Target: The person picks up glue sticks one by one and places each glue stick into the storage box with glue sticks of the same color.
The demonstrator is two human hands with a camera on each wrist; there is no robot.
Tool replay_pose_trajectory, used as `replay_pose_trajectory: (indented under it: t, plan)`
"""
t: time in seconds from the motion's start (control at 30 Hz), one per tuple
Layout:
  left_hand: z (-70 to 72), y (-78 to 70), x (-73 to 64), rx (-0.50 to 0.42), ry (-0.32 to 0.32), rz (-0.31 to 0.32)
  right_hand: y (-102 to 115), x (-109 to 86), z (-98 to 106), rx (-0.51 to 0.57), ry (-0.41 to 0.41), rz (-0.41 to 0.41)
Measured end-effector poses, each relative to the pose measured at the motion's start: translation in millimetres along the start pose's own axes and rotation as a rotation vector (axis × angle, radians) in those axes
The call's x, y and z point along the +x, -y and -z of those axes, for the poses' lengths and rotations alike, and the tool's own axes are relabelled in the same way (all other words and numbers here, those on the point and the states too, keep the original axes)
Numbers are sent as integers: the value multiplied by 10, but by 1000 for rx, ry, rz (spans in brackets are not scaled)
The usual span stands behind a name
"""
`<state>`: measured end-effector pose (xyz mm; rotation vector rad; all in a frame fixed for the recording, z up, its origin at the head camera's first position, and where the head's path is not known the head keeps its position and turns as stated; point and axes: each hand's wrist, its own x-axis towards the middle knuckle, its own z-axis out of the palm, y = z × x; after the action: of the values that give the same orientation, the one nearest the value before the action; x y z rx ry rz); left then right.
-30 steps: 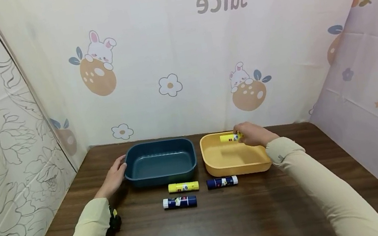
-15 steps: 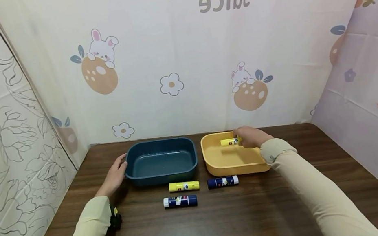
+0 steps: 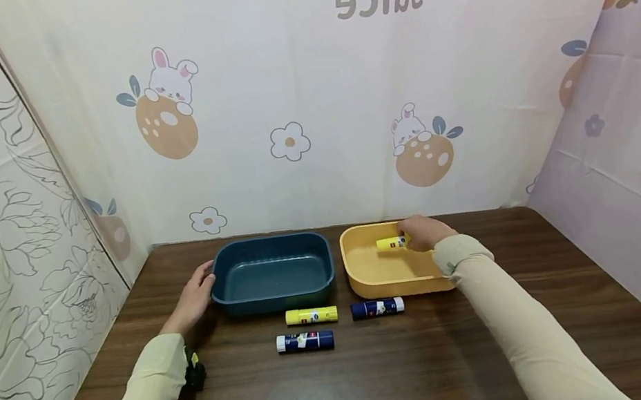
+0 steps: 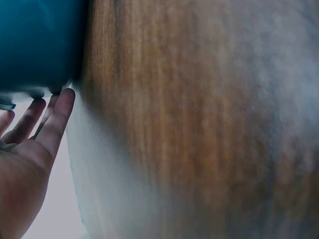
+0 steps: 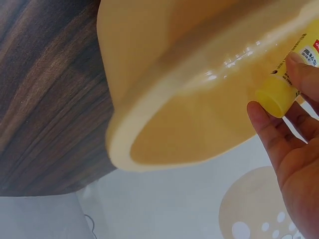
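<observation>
My right hand (image 3: 424, 232) grips a yellow glue stick (image 3: 389, 243) by one end, inside the outline of the yellow bin (image 3: 400, 287). In the right wrist view, thumb and fingers pinch the glue stick (image 5: 283, 89) near the bin's rim (image 5: 130, 144). On the far left, my left hand (image 3: 194, 300) touches the side of the dark teal bin (image 3: 277, 303). Its fingers (image 4: 60, 112) stretch out against the bin wall (image 4: 40, 50) in the left wrist view. Nothing lies in the teal bin.
In front of the bins lie a yellow glue stick (image 3: 312, 316) and two dark blue ones, one at the right (image 3: 377, 308) and another closer (image 3: 305, 341). The brown wooden table (image 3: 352, 398) meets a printed curtain (image 3: 289, 79) behind the bins.
My right hand has come down and slightly nearer, lowering the yellow glue stick at the yellow bin. My left hand stays at the teal bin.
</observation>
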<state>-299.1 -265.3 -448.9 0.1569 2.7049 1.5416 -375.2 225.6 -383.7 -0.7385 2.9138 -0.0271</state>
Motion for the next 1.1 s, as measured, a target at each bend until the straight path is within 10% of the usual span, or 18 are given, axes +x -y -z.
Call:
replay_pose_trajectory:
  t: [1.1]
  plan:
    - [-45, -27, -95, -5, -7, 14, 105, -1, -72, -76, 34, 19]
